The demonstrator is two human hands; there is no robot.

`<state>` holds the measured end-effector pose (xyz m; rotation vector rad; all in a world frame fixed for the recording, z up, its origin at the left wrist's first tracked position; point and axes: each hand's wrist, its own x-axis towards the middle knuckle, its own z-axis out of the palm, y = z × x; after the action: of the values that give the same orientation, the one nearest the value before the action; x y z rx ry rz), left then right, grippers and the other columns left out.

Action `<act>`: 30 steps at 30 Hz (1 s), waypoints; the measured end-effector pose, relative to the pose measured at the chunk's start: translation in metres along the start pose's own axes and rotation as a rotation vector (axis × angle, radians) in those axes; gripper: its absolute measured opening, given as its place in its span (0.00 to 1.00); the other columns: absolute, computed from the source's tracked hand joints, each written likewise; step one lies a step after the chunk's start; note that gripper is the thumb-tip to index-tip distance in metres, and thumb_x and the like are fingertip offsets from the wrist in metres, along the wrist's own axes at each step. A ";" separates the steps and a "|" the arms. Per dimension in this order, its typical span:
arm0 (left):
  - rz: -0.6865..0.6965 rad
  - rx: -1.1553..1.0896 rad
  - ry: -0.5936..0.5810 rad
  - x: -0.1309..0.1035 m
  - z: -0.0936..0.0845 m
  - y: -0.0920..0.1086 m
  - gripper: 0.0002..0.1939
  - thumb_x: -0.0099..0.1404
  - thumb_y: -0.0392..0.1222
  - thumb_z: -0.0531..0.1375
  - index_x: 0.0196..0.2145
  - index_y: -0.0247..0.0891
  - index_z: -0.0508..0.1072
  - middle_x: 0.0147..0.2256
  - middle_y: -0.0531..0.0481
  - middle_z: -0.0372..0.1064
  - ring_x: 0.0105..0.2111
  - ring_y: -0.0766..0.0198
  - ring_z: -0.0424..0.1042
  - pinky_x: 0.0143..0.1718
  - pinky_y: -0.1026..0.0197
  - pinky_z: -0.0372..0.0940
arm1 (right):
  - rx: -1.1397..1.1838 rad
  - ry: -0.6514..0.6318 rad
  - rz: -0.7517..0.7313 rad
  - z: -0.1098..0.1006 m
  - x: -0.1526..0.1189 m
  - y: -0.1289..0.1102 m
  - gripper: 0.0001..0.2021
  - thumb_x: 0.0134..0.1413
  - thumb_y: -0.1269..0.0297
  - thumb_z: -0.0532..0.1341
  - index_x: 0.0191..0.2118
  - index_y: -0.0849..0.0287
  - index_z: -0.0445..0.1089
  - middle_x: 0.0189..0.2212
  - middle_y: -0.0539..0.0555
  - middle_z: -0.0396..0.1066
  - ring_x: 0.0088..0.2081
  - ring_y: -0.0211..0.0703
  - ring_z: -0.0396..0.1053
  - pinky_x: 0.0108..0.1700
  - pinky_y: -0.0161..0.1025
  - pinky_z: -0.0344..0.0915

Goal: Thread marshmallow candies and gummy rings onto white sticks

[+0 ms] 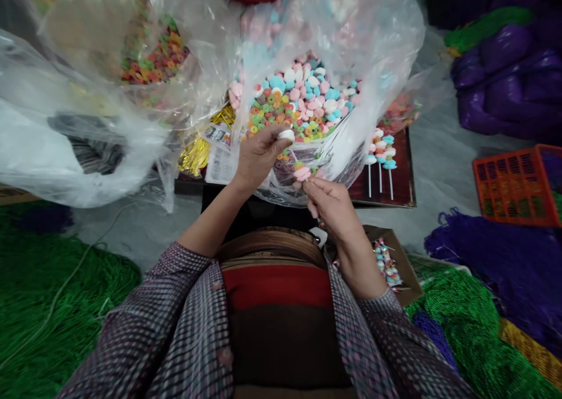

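Note:
My left hand [262,158] pinches a white marshmallow [286,135] between thumb and fingertips, above an open clear plastic bag of sweets. My right hand [329,201] is closed round the lower end of a candy skewer, whose pink marshmallow [302,174] shows just past the fingertips; the stick is mostly hidden. In the bag lie pink, white and blue marshmallows [309,86] and small coloured gummy rings [270,111]. A bundle of white sticks [340,144] rests at the bag's right side. Several loaded candy skewers [381,151] lie on the dark table to the right.
Another plastic bag of gummy rings [156,57] stands at the left, near gold twist ties [194,156]. A cardboard box [406,270] with wrapped skewers is low at my right. An orange crate [513,185] and green strands [461,311] lie farther right.

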<state>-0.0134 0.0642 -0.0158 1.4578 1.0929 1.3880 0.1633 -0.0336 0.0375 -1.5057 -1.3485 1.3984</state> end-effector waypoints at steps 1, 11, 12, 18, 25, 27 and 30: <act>0.024 0.035 -0.005 -0.001 0.000 -0.001 0.09 0.64 0.44 0.70 0.43 0.45 0.81 0.42 0.52 0.83 0.43 0.64 0.80 0.48 0.61 0.73 | 0.025 0.002 0.009 0.000 0.000 0.000 0.19 0.62 0.47 0.60 0.35 0.59 0.77 0.10 0.41 0.58 0.15 0.32 0.52 0.23 0.33 0.48; 0.281 0.378 -0.018 -0.010 -0.004 -0.003 0.20 0.75 0.58 0.58 0.52 0.43 0.80 0.49 0.46 0.83 0.48 0.61 0.81 0.52 0.60 0.73 | 0.222 0.028 -0.005 0.030 0.000 0.004 0.22 0.62 0.42 0.61 0.37 0.59 0.77 0.11 0.41 0.57 0.16 0.31 0.50 0.21 0.32 0.44; 0.294 0.414 -0.029 -0.011 -0.004 -0.002 0.22 0.75 0.59 0.56 0.53 0.43 0.79 0.50 0.46 0.82 0.49 0.61 0.81 0.53 0.60 0.73 | 0.229 0.030 -0.006 0.032 0.001 0.004 0.22 0.62 0.42 0.61 0.37 0.58 0.77 0.11 0.41 0.57 0.16 0.31 0.50 0.21 0.32 0.44; 0.289 0.427 -0.114 -0.023 0.001 0.001 0.30 0.78 0.62 0.47 0.55 0.39 0.79 0.50 0.43 0.82 0.49 0.61 0.81 0.52 0.60 0.74 | 0.171 0.035 0.007 0.028 0.020 0.006 0.26 0.60 0.34 0.59 0.33 0.56 0.72 0.13 0.41 0.59 0.15 0.31 0.50 0.21 0.33 0.47; 0.224 0.374 -0.088 -0.006 0.002 -0.015 0.28 0.78 0.62 0.47 0.60 0.45 0.74 0.54 0.45 0.79 0.55 0.59 0.77 0.58 0.54 0.71 | -0.344 0.395 -0.248 -0.034 0.095 0.010 0.24 0.63 0.42 0.60 0.25 0.56 0.64 0.22 0.47 0.63 0.28 0.38 0.61 0.32 0.37 0.56; 0.241 0.473 -0.112 0.010 0.007 -0.026 0.24 0.77 0.60 0.50 0.52 0.44 0.78 0.47 0.45 0.81 0.49 0.57 0.78 0.55 0.52 0.71 | -0.502 0.465 -0.264 -0.045 0.121 0.010 0.20 0.63 0.51 0.61 0.24 0.56 0.64 0.23 0.48 0.63 0.32 0.40 0.63 0.35 0.37 0.57; 0.254 0.597 -0.129 0.037 0.024 -0.043 0.13 0.73 0.50 0.57 0.37 0.46 0.80 0.36 0.44 0.78 0.45 0.51 0.75 0.53 0.47 0.68 | -0.652 0.450 -0.184 -0.046 0.147 0.011 0.14 0.60 0.61 0.62 0.24 0.58 0.67 0.24 0.50 0.66 0.33 0.43 0.65 0.38 0.39 0.57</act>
<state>0.0087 0.1118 -0.0478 2.1439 1.3407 1.1573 0.1944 0.1123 -0.0040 -1.8912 -1.6659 0.4604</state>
